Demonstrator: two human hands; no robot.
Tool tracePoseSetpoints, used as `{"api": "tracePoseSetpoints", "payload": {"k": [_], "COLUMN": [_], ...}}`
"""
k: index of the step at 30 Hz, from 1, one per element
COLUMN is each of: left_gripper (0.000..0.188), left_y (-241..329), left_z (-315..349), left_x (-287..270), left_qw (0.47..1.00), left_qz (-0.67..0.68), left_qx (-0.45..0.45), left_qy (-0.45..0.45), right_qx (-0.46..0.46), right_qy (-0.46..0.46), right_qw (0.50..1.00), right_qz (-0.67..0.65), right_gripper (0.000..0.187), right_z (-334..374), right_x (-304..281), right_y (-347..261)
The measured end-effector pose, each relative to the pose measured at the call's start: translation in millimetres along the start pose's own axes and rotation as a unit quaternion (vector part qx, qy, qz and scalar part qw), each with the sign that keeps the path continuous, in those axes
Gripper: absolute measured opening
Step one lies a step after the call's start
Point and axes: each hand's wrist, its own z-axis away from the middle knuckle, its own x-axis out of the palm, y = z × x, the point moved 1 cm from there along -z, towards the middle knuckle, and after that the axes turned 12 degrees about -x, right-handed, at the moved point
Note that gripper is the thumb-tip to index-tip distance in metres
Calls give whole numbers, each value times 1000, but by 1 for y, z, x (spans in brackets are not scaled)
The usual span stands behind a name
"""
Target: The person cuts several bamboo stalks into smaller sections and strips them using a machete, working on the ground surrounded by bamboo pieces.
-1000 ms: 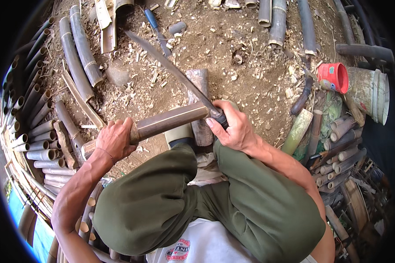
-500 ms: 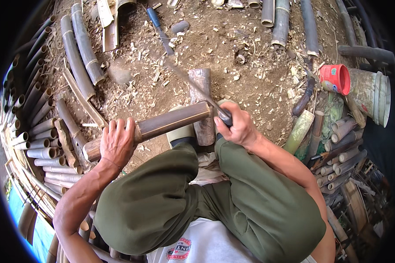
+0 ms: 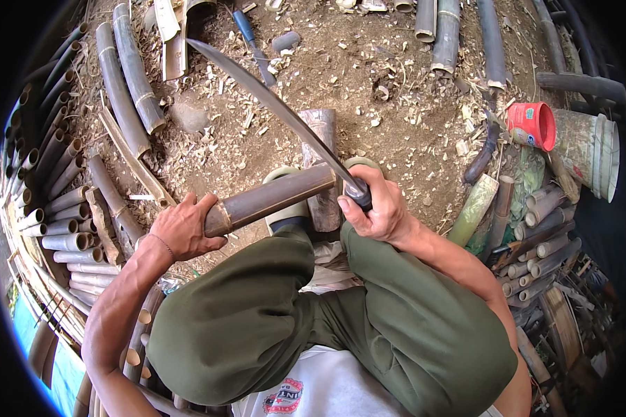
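Note:
My left hand [image 3: 186,228] is closed around the left end of a dark bamboo section [image 3: 271,198], its thumb below and its fingers above. A pale ring marks a joint beside my fingers. The bamboo lies slanted above my shoes, its right end higher. In my right hand [image 3: 382,208] is a machete [image 3: 275,104], gripped by its dark handle. Its long blade points up and left, passing just by the bamboo's right end; whether it touches cannot be told. Beneath that end stands a wooden block [image 3: 318,132] between my feet.
Pale chips litter the dirt floor. A blue-handled tool [image 3: 245,31] lies ahead. Bamboo poles [image 3: 125,76] lie at far left, with stacked bamboo [image 3: 62,233] at left and more [image 3: 542,250] at right. A red tub [image 3: 531,126] sits against a grey bucket [image 3: 595,153].
The machete blade has swung into clear view, pointing up and left. My left hand has shifted left and down; the bamboo length that stuck out left of it no longer shows.

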Motion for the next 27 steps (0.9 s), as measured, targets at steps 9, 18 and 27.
{"api": "tracePoseSetpoints", "payload": {"k": [9,18,27], "left_gripper": [60,73,77], "left_y": [8,12,8], "left_z": [1,5,7], "left_x": [-1,4,32], "left_qw": [1000,995,972], "left_qz": [6,-58,-104], "left_qx": [-14,-15,-7], "left_qy": [12,82,211], "right_qx": [43,224,153], "right_qy": [-68,-193,-185], "right_qw": [994,952,959], "right_qz": [73,75,154], "right_gripper": [36,33,30], "right_z": [15,29,44], "right_x": [9,6,17], "right_y": [32,66,61]}}
